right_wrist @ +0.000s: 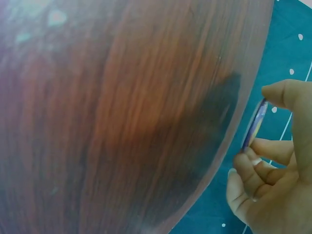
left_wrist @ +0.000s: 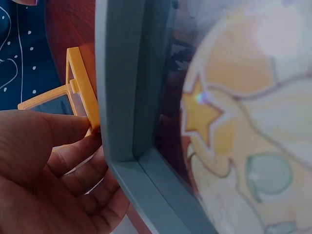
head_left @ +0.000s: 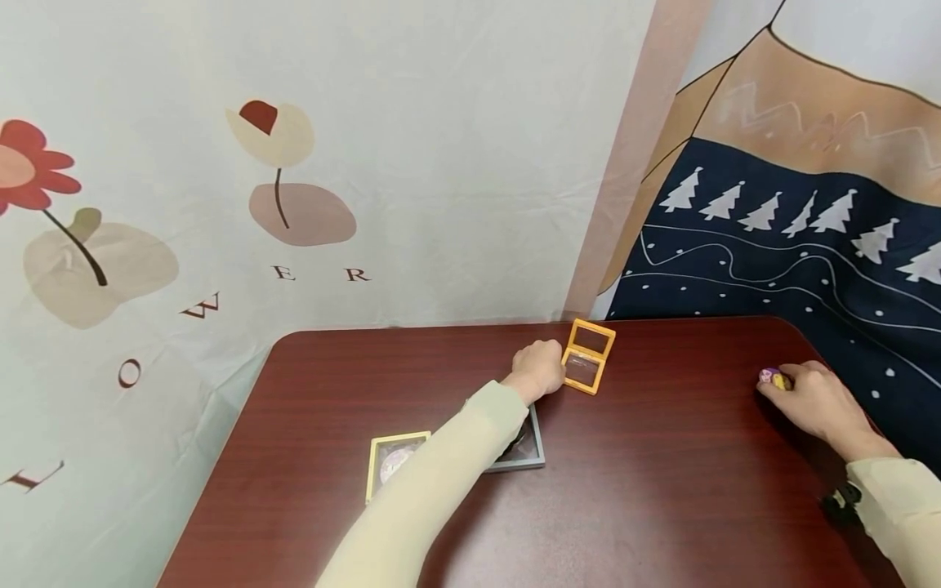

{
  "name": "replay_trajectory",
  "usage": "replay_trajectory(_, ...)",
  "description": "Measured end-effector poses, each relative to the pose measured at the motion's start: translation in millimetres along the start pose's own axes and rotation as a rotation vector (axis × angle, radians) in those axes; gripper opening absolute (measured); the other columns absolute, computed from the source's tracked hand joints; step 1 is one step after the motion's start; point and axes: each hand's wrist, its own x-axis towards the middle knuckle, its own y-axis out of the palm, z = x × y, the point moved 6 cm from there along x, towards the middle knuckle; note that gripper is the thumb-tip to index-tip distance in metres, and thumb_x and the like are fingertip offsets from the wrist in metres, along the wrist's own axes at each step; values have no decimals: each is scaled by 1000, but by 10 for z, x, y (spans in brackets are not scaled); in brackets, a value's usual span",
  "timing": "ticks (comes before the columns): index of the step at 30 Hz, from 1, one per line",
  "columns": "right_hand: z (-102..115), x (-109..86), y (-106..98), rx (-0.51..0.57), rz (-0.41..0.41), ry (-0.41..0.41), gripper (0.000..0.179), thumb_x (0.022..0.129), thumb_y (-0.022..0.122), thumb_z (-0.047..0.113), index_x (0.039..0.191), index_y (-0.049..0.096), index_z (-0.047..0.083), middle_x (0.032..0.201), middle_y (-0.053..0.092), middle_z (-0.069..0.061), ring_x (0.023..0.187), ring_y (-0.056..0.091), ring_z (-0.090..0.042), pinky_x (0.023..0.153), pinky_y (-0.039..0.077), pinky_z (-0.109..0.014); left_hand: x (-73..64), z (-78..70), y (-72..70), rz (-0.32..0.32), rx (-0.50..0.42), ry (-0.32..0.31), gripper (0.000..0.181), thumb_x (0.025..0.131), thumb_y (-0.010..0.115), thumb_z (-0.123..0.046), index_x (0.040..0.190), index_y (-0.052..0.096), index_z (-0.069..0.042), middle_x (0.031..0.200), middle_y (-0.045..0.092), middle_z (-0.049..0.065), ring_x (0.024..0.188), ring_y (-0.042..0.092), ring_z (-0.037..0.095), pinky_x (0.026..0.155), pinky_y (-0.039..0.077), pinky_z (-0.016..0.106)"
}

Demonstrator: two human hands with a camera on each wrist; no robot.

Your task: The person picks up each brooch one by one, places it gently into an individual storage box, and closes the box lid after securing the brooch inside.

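Note:
My left hand [head_left: 539, 369] pinches the near-left edge of an orange hinged display frame [head_left: 588, 354] between thumb and fingers. The frame lies unfolded at the table's back edge, with a clear window in each half. In the left wrist view, the thumb and index finger meet on the orange rim [left_wrist: 87, 95]. At the table's right edge, my right hand [head_left: 819, 404] pinches a small round badge [head_left: 772, 377], purple and yellow. The right wrist view shows this badge [right_wrist: 255, 124] edge-on between thumb and fingers, so most of its face is hidden.
A grey frame [head_left: 539, 445] lies partly under my left forearm; a round picture with a star [left_wrist: 201, 113] shows inside it. Left of it is a pale yellow frame [head_left: 373, 465] holding a pinkish disc [head_left: 395, 461]. A printed cloth wall [head_left: 456, 163] stands behind the brown table [head_left: 662, 490].

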Motion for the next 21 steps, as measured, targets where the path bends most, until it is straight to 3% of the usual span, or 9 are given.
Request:
replay_trajectory(9, 73, -66, -102, 29, -38, 2, 56, 101, 62, 31, 119, 58, -22, 115, 54, -40, 102, 51, -52, 87, 44, -70, -76, -32, 37, 25, -10, 26, 23, 105, 62, -22, 84, 67, -16, 74, 62, -1, 66, 56, 16, 65, 49, 33)
replay_trajectory(21, 332, -117, -186, 56, -122, -23, 52, 99, 64, 30, 121, 59, -17, 117, 55, -36, 104, 51, -51, 89, 41, -68, -206, -101, 74, 61, -23, 73, 35, 104, 66, -25, 72, 58, -15, 63, 50, -1, 57, 48, 16, 58, 42, 30)
